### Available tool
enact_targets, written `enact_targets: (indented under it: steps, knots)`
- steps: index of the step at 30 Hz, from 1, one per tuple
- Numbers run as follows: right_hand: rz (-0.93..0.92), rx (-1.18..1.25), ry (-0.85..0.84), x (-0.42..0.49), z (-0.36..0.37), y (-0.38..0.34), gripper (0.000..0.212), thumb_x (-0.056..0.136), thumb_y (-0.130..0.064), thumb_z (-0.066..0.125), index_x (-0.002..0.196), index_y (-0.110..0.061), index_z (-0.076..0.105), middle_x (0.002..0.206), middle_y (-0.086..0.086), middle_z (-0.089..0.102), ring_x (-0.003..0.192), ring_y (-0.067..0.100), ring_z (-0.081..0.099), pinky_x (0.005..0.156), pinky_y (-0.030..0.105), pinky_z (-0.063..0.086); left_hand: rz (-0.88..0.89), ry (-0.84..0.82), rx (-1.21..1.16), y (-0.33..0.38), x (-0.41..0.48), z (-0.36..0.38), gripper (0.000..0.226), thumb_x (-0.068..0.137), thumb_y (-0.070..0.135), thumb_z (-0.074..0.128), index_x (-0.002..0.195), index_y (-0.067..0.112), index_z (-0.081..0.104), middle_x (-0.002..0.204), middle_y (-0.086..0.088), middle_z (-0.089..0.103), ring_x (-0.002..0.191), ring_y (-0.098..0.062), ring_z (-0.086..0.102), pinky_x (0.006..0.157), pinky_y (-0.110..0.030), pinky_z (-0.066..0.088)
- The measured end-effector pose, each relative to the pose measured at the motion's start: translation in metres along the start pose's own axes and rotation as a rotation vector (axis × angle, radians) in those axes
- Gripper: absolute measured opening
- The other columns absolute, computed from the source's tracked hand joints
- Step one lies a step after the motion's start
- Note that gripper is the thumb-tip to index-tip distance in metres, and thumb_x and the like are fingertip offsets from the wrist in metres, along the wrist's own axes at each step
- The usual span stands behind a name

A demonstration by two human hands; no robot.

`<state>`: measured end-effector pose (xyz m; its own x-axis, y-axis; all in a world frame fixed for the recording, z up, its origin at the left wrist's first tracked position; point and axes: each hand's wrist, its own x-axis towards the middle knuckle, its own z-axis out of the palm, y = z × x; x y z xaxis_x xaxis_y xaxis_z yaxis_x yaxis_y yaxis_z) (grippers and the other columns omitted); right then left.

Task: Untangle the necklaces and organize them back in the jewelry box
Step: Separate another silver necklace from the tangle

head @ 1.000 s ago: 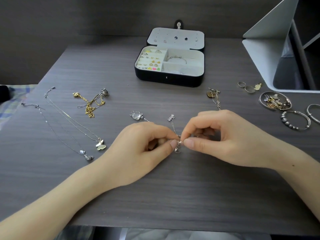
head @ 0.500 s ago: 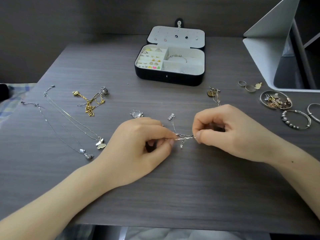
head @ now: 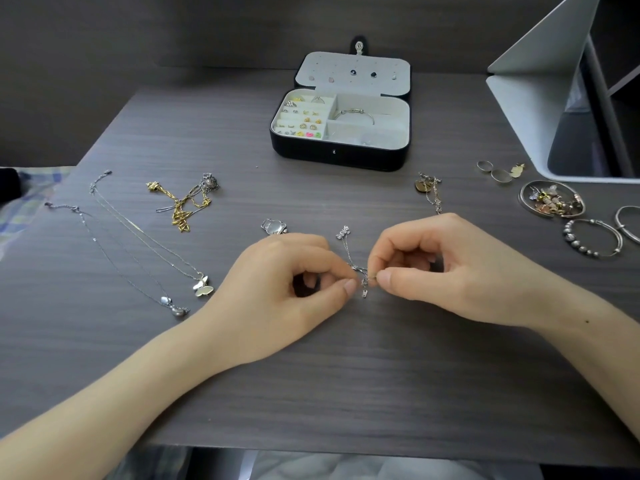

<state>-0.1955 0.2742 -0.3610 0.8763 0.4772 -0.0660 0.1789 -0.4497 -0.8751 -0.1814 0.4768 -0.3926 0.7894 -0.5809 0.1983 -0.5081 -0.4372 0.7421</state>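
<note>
Two hands in frame, both working one knot: the left hand (head: 277,292) and right hand (head: 450,268) each pinch thumb to forefinger on the tangled silver chain (head: 362,275), fingertips nearly meeting just above the table (head: 346,393), other fingers curled in. One strand runs up from the knot to a little "love" pendant (head: 343,232) lying flat, and a short end dangles below. One clear charm (head: 273,226) sits just behind the left knuckles. Off to the left are two long silver necklaces laid out straight, one with a butterfly pendant (head: 203,287) and one with a drop pendant (head: 175,306); their clasp ends reach close to the table's left edge. There's one gold-and-silver tangle (head: 183,206) and one small bundle with a heart tag (head: 429,190) behind the right hand. One jewelry box (head: 339,157) sits at the back centre, lid open, with one bangle in its upper right compartment. Far right: two rings (head: 493,169), one dish of charms (head: 552,202) and two bangles (head: 592,237), the outer one cut off by the frame. The big bare stretch is between the wrists and the front edge, plus a strip between the hands and the box.
</note>
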Motion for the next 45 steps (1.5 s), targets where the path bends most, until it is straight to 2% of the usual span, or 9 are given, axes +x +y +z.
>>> enact_targets:
  steps: [5, 8, 12, 16, 20, 34, 38, 41, 45]
  knots:
    - [-0.002, -0.005, 0.001, 0.0001, 0.0005, 0.0013, 0.012, 0.077, -0.018, 0.058, 0.074, -0.018, 0.07, 0.06, 0.015, 0.052, 0.051, 0.004, 0.039, 0.05, 0.013, 0.032, 0.02, -0.005, 0.037, -0.0004, 0.0008, 0.0014, 0.018, 0.08, 0.043, 0.057, 0.084, 0.032, 0.071, 0.081, 0.011, 0.059, 0.078, -0.015, 0.056, 0.076, -0.029, 0.041]
    - [0.005, -0.004, 0.01, 0.0007, 0.001, 0.0017, 0.012, 0.076, -0.022, 0.058, 0.077, -0.022, 0.07, 0.066, 0.023, 0.053, 0.055, 0.013, 0.041, 0.052, 0.02, 0.034, 0.005, -0.016, 0.029, 0.0006, 0.0007, 0.0015, 0.021, 0.078, 0.049, 0.056, 0.091, 0.037, 0.068, 0.09, 0.011, 0.059, 0.085, -0.015, 0.055, 0.087, -0.032, 0.037]
    - [-0.007, 0.037, 0.021, 0.0009, 0.002, 0.0016, 0.013, 0.077, -0.026, 0.06, 0.076, -0.019, 0.071, 0.068, 0.021, 0.058, 0.056, 0.012, 0.044, 0.053, 0.022, 0.036, 0.004, -0.039, 0.012, 0.0011, 0.0013, 0.0027, 0.025, 0.078, 0.051, 0.057, 0.099, 0.04, 0.064, 0.091, 0.009, 0.058, 0.089, -0.015, 0.055, 0.09, -0.037, 0.038]
    - [-0.004, 0.084, 0.028, 0.0009, 0.0016, 0.0017, 0.011, 0.076, -0.028, 0.063, 0.077, -0.021, 0.072, 0.071, 0.011, 0.065, 0.062, 0.012, 0.054, 0.058, 0.024, 0.043, 0.02, -0.015, 0.042, 0.0012, 0.0017, 0.0047, 0.025, 0.077, 0.053, 0.058, 0.099, 0.042, 0.063, 0.094, 0.01, 0.057, 0.089, -0.011, 0.052, 0.092, -0.03, 0.031]
    - [-0.005, 0.131, 0.038, 0.0002, 0.0015, 0.0011, 0.008, 0.076, -0.025, 0.064, 0.075, -0.022, 0.072, 0.07, 0.005, 0.067, 0.062, 0.006, 0.055, 0.06, 0.018, 0.044, 0.016, 0.013, 0.03, 0.0024, 0.0019, 0.0043, 0.021, 0.078, 0.052, 0.057, 0.094, 0.041, 0.064, 0.098, 0.012, 0.056, 0.09, -0.01, 0.051, 0.093, -0.026, 0.028]
    - [-0.022, 0.189, 0.012, -0.0009, 0.0019, -0.0005, 0.008, 0.078, -0.019, 0.063, 0.078, -0.018, 0.072, 0.076, 0.007, 0.07, 0.069, 0.008, 0.059, 0.067, 0.019, 0.048, 0.002, 0.011, -0.099, 0.0083, 0.0029, 0.0038, 0.021, 0.076, 0.045, 0.06, 0.084, 0.029, 0.071, 0.093, 0.01, 0.062, 0.09, -0.019, 0.055, 0.091, -0.044, 0.037]
    - [-0.025, 0.163, 0.021, -0.0004, 0.0015, -0.0014, 0.008, 0.078, -0.019, 0.063, 0.076, -0.02, 0.071, 0.073, 0.007, 0.068, 0.066, 0.01, 0.057, 0.064, 0.022, 0.046, -0.032, 0.022, -0.086, 0.008, 0.002, 0.0036, 0.018, 0.072, 0.044, 0.061, 0.08, 0.032, 0.069, 0.089, 0.013, 0.059, 0.089, -0.015, 0.055, 0.088, -0.037, 0.037]
    - [-0.017, 0.094, 0.053, -0.0007, -0.0005, -0.0007, 0.008, 0.08, -0.017, 0.065, 0.072, -0.018, 0.068, 0.062, -0.005, 0.06, 0.057, 0.002, 0.049, 0.055, 0.013, 0.04, -0.107, 0.071, -0.129, 0.0069, 0.0017, 0.0016, 0.016, 0.065, 0.045, 0.059, 0.072, 0.035, 0.068, 0.084, 0.017, 0.054, 0.083, -0.006, 0.052, 0.081, -0.028, 0.031]
    - [-0.008, -0.049, 0.067, -0.0019, 0.0018, 0.001, 0.006, 0.074, -0.021, 0.06, 0.069, -0.021, 0.063, 0.055, -0.014, 0.053, 0.051, 0.001, 0.044, 0.053, 0.008, 0.034, -0.15, 0.12, -0.135, 0.0063, 0.0011, 0.0003, 0.016, 0.062, 0.047, 0.059, 0.066, 0.033, 0.068, 0.079, 0.019, 0.051, 0.076, -0.003, 0.049, 0.078, -0.027, 0.029]
